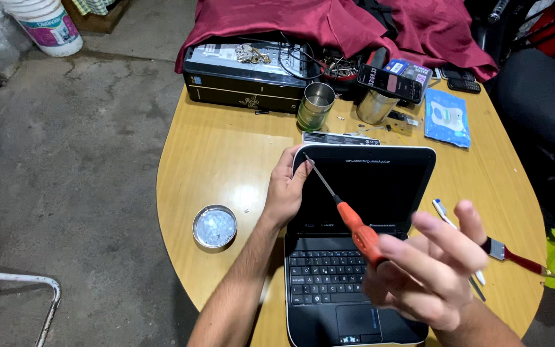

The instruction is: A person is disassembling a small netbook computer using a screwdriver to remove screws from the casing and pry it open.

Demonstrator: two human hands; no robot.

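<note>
While the left hand (286, 190) grips the left edge of the open laptop (354, 244) screen on the yellow table (226, 160), the right hand (428, 266) pinches an orange-handled screwdriver (342, 212), other fingers splayed, tip touching the screen's upper left corner. A round metal tin (214, 226) sits to the left.

orange screwdriver (360, 232), blk laptop (361, 193), maroon cloth (329, 19)

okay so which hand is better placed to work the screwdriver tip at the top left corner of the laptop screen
Right. The right hand already grips the orange-handled screwdriver, its tip at the laptop screen's upper left corner. The left hand grips that screen edge, bracing it.
</note>
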